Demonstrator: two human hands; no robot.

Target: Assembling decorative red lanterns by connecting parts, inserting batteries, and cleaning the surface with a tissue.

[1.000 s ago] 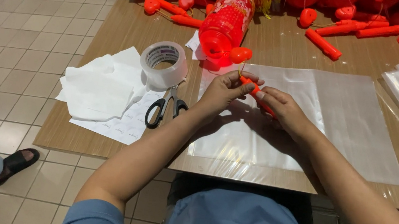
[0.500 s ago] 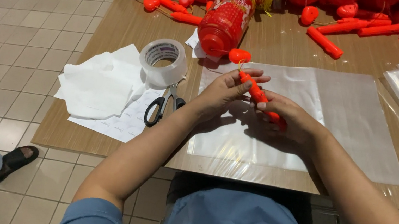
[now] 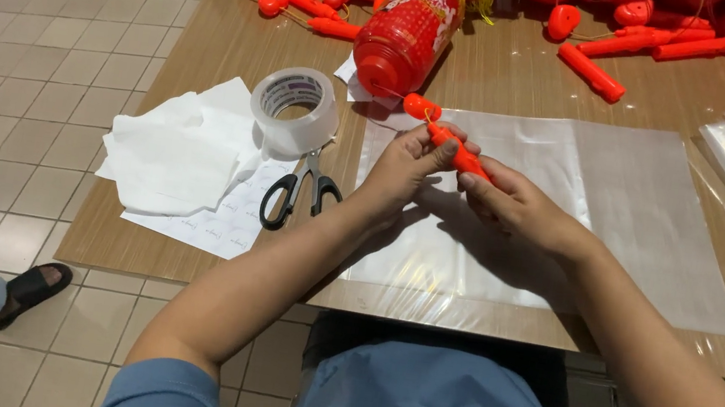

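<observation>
Near the centre of the frame, above a clear plastic sheet [image 3: 630, 205], the left hand [image 3: 406, 167] and right hand [image 3: 515, 207] both pinch a slim orange-red plastic rod [image 3: 452, 150], steadying it; a tape roll [image 3: 293, 109] and black-handled scissors [image 3: 299, 192] lie left within reach.

orange-red stick [image 3: 458, 154] in hands | red lantern [image 3: 406, 30], white floral pattern, behind stick | scissors [image 3: 300, 189] black-handled, left of stick | tape roll [image 3: 294, 110] clear-white | paper [image 3: 183, 156] white | table [image 3: 223, 49] wood-grain tan

orange plastic rod [image 3: 458, 154] | slanted, knob end up-left (partly hidden) | over clear sheet [image 3: 629, 215]
</observation>
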